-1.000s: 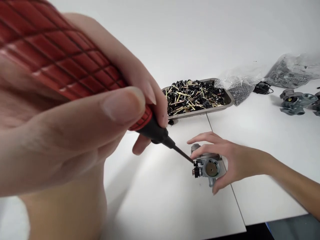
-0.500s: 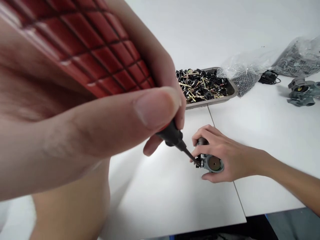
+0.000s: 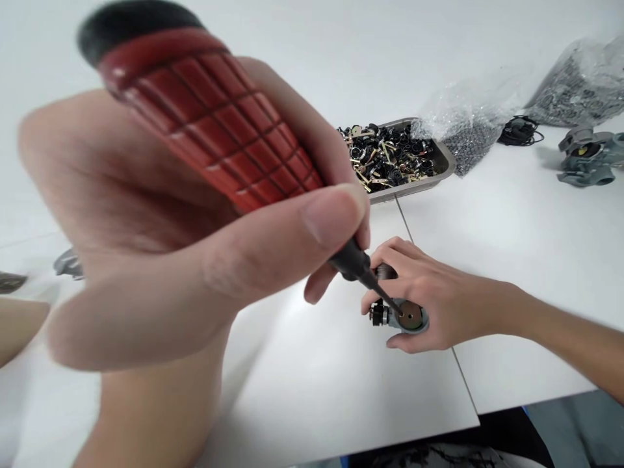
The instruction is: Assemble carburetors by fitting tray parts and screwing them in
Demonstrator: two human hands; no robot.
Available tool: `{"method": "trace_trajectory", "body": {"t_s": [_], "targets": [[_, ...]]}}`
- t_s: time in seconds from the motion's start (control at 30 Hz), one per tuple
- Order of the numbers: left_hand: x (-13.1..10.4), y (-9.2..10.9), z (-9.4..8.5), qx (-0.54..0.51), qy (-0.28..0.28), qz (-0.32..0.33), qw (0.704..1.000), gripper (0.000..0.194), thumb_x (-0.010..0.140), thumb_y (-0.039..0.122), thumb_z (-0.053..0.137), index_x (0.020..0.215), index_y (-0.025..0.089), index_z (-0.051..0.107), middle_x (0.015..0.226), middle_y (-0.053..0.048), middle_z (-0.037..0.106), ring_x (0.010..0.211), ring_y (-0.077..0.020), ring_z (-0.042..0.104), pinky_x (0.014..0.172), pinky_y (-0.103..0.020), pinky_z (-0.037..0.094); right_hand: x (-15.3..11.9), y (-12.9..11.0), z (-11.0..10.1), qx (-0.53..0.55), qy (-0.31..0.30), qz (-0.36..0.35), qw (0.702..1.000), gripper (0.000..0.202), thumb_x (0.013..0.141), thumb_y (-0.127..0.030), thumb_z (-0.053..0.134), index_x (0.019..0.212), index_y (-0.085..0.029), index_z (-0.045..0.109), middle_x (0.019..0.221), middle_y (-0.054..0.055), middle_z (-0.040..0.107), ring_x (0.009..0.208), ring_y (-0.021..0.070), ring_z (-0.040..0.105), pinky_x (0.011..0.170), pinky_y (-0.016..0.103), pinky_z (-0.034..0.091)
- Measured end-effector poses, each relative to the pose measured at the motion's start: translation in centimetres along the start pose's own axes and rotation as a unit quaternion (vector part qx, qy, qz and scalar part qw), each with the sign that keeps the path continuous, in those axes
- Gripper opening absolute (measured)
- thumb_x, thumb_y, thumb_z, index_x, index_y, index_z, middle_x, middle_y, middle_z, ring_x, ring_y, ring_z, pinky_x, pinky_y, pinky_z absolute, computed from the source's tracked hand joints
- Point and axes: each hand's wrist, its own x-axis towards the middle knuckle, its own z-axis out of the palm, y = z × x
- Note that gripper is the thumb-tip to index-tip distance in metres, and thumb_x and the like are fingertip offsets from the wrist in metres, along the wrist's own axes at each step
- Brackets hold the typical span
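My left hand (image 3: 234, 253), large and close to the camera, is closed around a screwdriver (image 3: 224, 123) with a red, grooved handle and a black end cap. Its thin dark shaft points down to the right, and the tip appears to touch the round brownish plate in the bore of a small grey carburetor (image 3: 425, 320). My right hand (image 3: 429, 292) grips that carburetor from above on the white table. The thumb is at the near side and the fingers curl over the far side. A black fitting (image 3: 377, 313) projects from the carburetor's left side.
Behind the hands stands a metal tray (image 3: 446, 162) heaped with black and brass-coloured parts. Plastic bags of small metal parts (image 3: 468, 143) and a black coiled cable (image 3: 519, 131) lie beside it. Another grey carburetor (image 3: 587, 156) is far right. A bare arm (image 3: 22, 325) shows at the left edge.
My left hand and the screwdriver have shifted right, away from the camera. The tip has gone from the black fitting to the round plate. My right hand still grips the carburetor.
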Motion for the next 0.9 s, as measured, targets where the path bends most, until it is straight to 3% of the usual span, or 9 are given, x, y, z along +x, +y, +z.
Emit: {"method": "trace_trajectory", "body": {"t_s": [0.07,0.1,0.23,0.33,0.47,0.63,0.8,0.9], "targets": [[-0.1,0.0,0.8,0.044,-0.107,0.043,0.992,0.048,0.075,0.061,0.07,0.065,0.014,0.071,0.062,-0.009,0.066,0.04,-0.0111,0.055,0.031,-0.021,0.041,0.0,-0.1,-0.1,0.005,-0.003,0.0,1.0,0.031,0.078,-0.027,0.075,0.106,-0.019,0.066,0.112,0.01,0.048,0.115,0.0258,0.041,0.102,0.043,0.039],[-0.2,0.0,1.0,0.05,-0.131,0.067,0.988,0.048,0.074,0.064,0.068,0.071,0.016,0.072,0.062,-0.008,0.066,0.04,-0.0113,0.055,0.031,-0.021,0.04,0.1,0.0,-0.1,0.007,-0.005,0.001,1.0,0.03,0.078,-0.026,0.075,0.106,-0.019,0.066,0.112,0.009,0.048,0.115,0.0256,0.041,0.103,0.043,0.038],[-0.5,0.1,1.7,0.052,-0.12,0.059,0.99,0.053,0.068,0.069,0.071,0.093,0.022,0.073,0.062,-0.008,0.064,0.046,-0.0192,0.06,0.03,-0.026,0.039,0.1,0.1,-0.1,0.014,-0.007,0.0,1.0,0.029,0.078,-0.024,0.074,0.105,-0.02,0.065,0.113,0.009,0.048,0.115,0.025,0.04,0.104,0.043,0.037],[-0.5,0.3,2.0,0.06,-0.084,0.044,0.994,0.056,0.069,0.068,0.069,0.102,0.023,0.072,0.061,-0.007,0.062,0.041,-0.019,0.057,0.027,-0.027,0.037,0.0,0.1,-0.1,0.015,0.0,-0.006,1.0,0.028,0.078,-0.023,0.073,0.104,-0.019,0.065,0.113,0.009,0.048,0.114,0.025,0.04,0.104,0.043,0.036],[-0.3,-0.1,2.3,0.02,-0.063,0.041,0.997,0.06,0.066,0.069,0.072,0.103,0.021,0.071,0.059,-0.005,0.062,0.04,-0.0213,0.058,0.022,-0.028,0.034,0.0,0.0,-0.1,0.014,-0.006,0.0,1.0,0.029,0.077,-0.022,0.074,0.105,-0.019,0.065,0.111,0.009,0.049,0.113,0.0249,0.041,0.103,0.043,0.037],[-0.3,-0.6,2.2,-0.013,-0.088,0.059,0.994,0.066,0.062,0.073,0.073,0.097,0.017,0.071,0.058,-0.005,0.06,0.047,-0.0238,0.062,0.024,-0.026,0.037,0.0,0.1,0.0,0.019,0.006,-0.007,1.0,0.031,0.075,-0.021,0.076,0.104,-0.018,0.065,0.111,0.009,0.05,0.113,0.0253,0.042,0.102,0.044,0.037],[-0.6,0.0,2.0,0.017,-0.08,0.056,0.995,0.063,0.068,0.073,0.067,0.095,0.016,0.072,0.051,-0.005,0.056,0.045,-0.0222,0.06,0.026,-0.026,0.038,0.1,0.1,-0.1,0.02,-0.006,0.004,1.0,0.03,0.075,-0.022,0.076,0.103,-0.019,0.066,0.113,0.009,0.051,0.116,0.0263,0.041,0.1,0.043,0.038],[-0.3,0.1,1.9,0.046,-0.117,0.056,0.99,0.057,0.076,0.07,0.062,0.097,0.018,0.073,0.059,-0.009,0.063,0.045,-0.0175,0.059,0.032,-0.025,0.042,0.1,0.0,-0.2,0.018,-0.007,0.006,1.0,0.033,0.074,-0.023,0.077,0.105,-0.019,0.066,0.113,0.009,0.051,0.115,0.0261,0.041,0.101,0.043,0.038]]}}
